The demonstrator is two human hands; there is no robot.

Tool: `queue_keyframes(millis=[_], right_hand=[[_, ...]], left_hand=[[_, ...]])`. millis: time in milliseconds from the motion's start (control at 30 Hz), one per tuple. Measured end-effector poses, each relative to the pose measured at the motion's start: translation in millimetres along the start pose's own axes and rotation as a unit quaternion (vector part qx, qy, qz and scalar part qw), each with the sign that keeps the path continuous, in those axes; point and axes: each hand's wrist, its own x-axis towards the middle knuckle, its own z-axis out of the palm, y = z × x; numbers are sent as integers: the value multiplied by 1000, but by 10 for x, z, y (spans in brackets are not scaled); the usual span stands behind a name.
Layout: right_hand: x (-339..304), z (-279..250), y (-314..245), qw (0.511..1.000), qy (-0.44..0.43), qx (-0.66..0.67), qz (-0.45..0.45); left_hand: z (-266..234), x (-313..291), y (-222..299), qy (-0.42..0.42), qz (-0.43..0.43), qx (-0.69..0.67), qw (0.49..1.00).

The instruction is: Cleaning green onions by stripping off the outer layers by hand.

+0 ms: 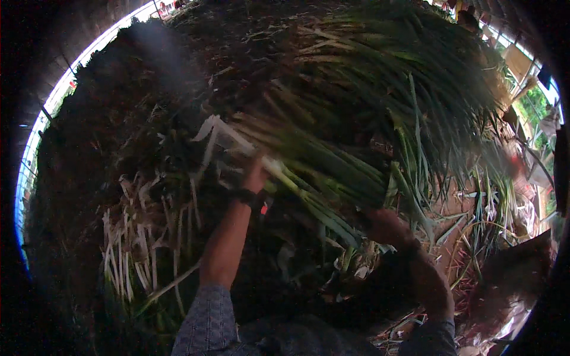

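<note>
My left hand [256, 172] is closed around the pale stem end of some long green onions [309, 196]. Their green leaves slant down to the right. White peeled-back layers [218, 132] stick out just beyond my left fingers. At the leaf ends, in shade, is my right hand [389, 228], its fingers dark and blurred. Whether it grips the leaves does not show. Past both hands spreads a large heap of green onions [380, 65], leaves toward the right.
On the left, a bunch of white stems [127, 255] stands beside a dark pile of plant matter [119, 124]. Loose leaves and scraps [463, 225] litter the brownish surface at right. A dark red-brown object [510, 273] lies at lower right.
</note>
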Motion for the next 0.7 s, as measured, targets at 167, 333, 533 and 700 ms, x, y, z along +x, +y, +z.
queue_keyframes(millis=[167, 333, 533, 700], right_hand=[[55, -76, -77, 997, 60, 38, -26], [305, -87, -223, 996, 4, 69, -50], [314, 98, 161, 1000, -8, 2, -13], [379, 313, 470, 998, -24, -54, 17]], left_hand=[[337, 232, 443, -35, -309, -171, 935], [192, -162, -560, -102, -247, -100, 959], [784, -221, -30, 131, -318, -267, 900], [1034, -421, 90, 270, -81, -73, 957]])
